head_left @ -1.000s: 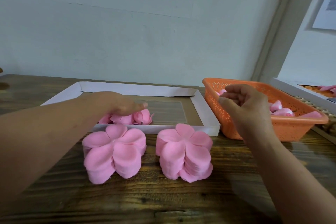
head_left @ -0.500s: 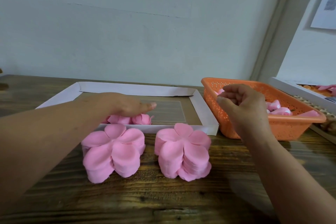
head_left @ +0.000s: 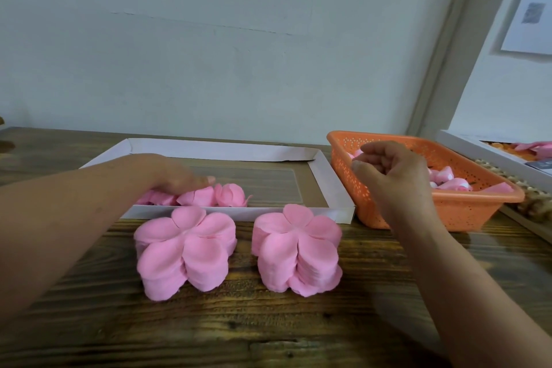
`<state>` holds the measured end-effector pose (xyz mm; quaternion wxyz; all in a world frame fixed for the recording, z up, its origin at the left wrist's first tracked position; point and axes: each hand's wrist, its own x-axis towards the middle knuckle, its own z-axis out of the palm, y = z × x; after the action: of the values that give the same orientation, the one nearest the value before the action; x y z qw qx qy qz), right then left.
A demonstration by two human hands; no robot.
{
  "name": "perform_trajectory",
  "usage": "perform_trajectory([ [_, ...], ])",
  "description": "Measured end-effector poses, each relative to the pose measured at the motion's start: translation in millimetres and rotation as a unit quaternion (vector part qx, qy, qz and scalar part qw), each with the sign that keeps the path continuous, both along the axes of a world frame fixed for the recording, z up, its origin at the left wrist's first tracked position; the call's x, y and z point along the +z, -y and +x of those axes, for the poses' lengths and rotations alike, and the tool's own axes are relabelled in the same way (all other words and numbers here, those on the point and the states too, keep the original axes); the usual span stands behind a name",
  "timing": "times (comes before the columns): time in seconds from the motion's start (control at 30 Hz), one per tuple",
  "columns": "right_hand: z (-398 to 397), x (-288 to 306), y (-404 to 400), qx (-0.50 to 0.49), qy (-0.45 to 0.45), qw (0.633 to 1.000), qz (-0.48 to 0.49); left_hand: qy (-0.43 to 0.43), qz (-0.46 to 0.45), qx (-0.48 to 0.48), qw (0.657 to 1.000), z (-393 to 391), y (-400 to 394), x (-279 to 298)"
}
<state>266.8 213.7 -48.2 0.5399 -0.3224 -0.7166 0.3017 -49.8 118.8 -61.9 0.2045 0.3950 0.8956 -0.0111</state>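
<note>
A cluster of small pink fabric flower buds [head_left: 209, 197] lies in the near left part of a shallow white cardboard tray [head_left: 321, 176], against its front wall. The buds are thin, soft cloth, rolled and cupped. The rightmost one shows free and rounded, while the others are partly covered.

The left hand [head_left: 176, 176] lies palm down on them, fingers nearly straight and together, touching the cloth without curling round it. Its forearm reaches in low from the left. The right hand [head_left: 394, 170] hangs above the near left corner of an orange perforated plastic basket [head_left: 466, 212], with its fingers curled in toward the thumb. Whether it pinches anything cannot be told.

Loose pink petals [head_left: 448, 181] lie in the basket, which stands just right of the tray. In front of the tray, on the dark wooden desk [head_left: 268, 323], stand two tall piles of pink five-petalled fabric cutouts, the left stack [head_left: 185, 248] and the right stack [head_left: 297, 248], side by side and apart.
</note>
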Motion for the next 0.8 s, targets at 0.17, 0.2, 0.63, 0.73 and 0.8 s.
perform_trajectory([
  [0.17, 12, 19, -17, -0.027, -0.048, 0.998, -0.019, -0.038, 0.049, -0.029, 0.998, 20, 6, 14],
  [0.2, 19, 28, -28, -0.043, -0.056, 0.997, -0.019, -0.103, 0.071, -0.068, 0.990, 28, 6, 19],
  [0.63, 53, 40, -133, -0.151, 0.590, 0.785, -0.109, -0.042, 0.193, -0.366, 0.909, 151, -12, 12],
  [0.73, 54, 35, -143, -0.153, 0.664, 0.729, -0.066, -0.069, 0.212, -0.340, 0.914, 152, -14, 10],
  [0.8, 52, 35, -147, -0.144, 0.692, 0.705, -0.055, -0.078, 0.220, -0.339, 0.912, 152, -14, 10],
])
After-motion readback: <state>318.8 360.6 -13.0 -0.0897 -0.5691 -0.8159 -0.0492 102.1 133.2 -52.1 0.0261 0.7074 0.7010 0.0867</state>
